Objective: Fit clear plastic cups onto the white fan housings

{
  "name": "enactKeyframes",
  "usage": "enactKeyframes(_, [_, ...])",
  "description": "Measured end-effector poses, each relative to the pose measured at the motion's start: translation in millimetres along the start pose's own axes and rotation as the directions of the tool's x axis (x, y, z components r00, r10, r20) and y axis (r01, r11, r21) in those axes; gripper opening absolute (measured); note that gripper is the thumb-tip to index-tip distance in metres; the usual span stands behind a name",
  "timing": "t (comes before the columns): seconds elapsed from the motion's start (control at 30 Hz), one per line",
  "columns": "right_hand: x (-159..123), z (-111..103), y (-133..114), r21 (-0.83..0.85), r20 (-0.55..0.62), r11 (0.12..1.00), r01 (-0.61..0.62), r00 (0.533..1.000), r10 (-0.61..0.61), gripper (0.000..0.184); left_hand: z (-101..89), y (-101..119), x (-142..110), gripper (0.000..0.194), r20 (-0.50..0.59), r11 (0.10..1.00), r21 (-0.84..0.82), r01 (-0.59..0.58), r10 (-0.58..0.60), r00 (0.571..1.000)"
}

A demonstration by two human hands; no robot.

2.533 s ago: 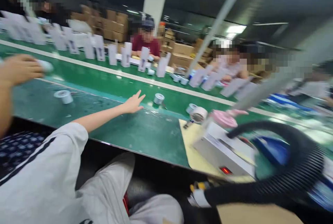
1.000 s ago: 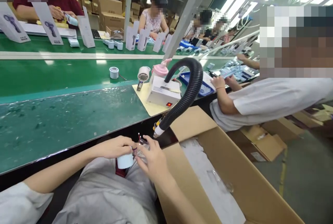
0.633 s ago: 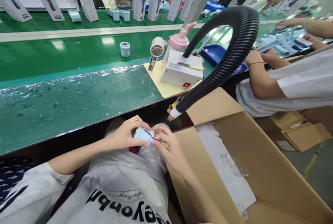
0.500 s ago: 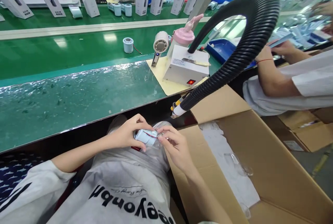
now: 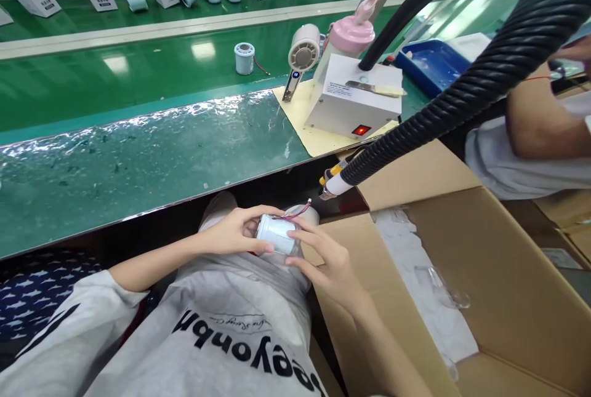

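Note:
Over my lap, a light-blue cylindrical part (image 5: 276, 234) lies on its side between my two hands. Thin red and dark wires (image 5: 295, 215) rise from its far side and end in a small white connector (image 5: 309, 201). My left hand (image 5: 242, 231) grips the left end, thumb below and fingers over the top. From the right, my right hand (image 5: 323, 255) holds the other end with thumb and fingertips. Beyond the hands hangs the nozzle (image 5: 333, 188) of a black ribbed hose (image 5: 415, 120).
An open cardboard box (image 5: 508, 261) with clear plastic pieces stands at my right. On the bench are a white machine (image 5: 355, 101) with a lit red switch, a handheld fan (image 5: 302, 52) and a pink-topped bottle (image 5: 353, 31). Another light-blue cylinder (image 5: 244, 60) sits on the green belt (image 5: 184, 77).
The cylindrical part has been turned; its wires, earlier lying across it, now stick up at the far side. My right fingers have moved from the wire end onto its body. The view has shifted.

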State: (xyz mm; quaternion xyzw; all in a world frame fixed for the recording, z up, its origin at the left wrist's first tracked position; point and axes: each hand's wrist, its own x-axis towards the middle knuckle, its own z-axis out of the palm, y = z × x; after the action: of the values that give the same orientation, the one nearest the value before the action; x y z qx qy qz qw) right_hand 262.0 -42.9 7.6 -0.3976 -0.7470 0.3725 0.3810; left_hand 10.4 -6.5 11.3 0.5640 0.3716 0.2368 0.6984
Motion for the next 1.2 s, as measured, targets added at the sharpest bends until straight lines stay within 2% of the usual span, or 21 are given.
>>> enactKeyframes(0.13, [-2,-2,0,0.027,0.034,0.998,-0.056,0.998,0.055,0.032,-2.6,2,-2,0.084,0.047,0.995,0.087,-0.048,0.044,0.998])
enactKeyframes(0.37, [-2,-2,-4,0.133,0.05,0.976,-0.171,0.985,0.166,0.041,-4.0,6,-6,0.078,0.09,0.958,0.15,-0.243,0.231,0.969])
enactKeyframes(0.53, [-2,0,-6,0.223,0.051,0.938,-0.264,0.964,0.259,0.047,-6.7,6,-7,0.075,0.141,0.928,0.2,-0.314,0.29,0.947])
enactKeyframes(0.9, [3,4,-10,0.433,0.148,0.797,-0.42,0.906,0.397,0.053,-7.3,7,-10,0.074,0.161,0.892,0.252,-0.374,0.343,0.926])
enactKeyframes(1.2, [4,8,-6,0.521,0.201,0.707,-0.478,0.874,0.443,0.049,-7.0,6,-10,0.073,0.183,0.886,0.275,-0.373,0.332,0.925])
